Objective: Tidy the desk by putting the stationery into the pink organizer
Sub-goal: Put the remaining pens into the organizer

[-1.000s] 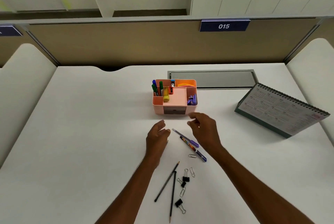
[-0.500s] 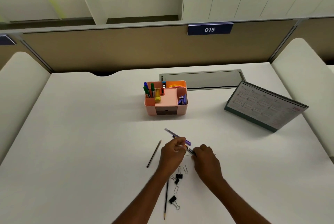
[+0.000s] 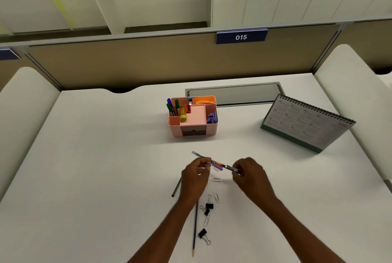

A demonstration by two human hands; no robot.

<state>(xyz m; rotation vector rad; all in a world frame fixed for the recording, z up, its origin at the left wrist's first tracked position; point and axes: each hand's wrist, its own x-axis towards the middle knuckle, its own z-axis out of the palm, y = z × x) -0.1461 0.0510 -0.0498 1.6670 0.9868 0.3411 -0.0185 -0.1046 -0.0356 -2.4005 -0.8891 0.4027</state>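
left hand (image 3: 194, 174) and right hand (image 3: 251, 174) pinch 2 pens (image 3: 219, 164) mid-desk, well apart from pink organizer (image 3: 192, 132) and edges.

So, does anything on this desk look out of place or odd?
Nothing spilled or broken, only untidy: two pencils, binder clips and paper clips lie scattered on the desk, short of the organizer. The left hand and right hand grip pens.

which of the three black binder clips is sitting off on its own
The lowest binder clip, closest to the person and just right of the long pencil. The other two clips lie close together farther up the desk.
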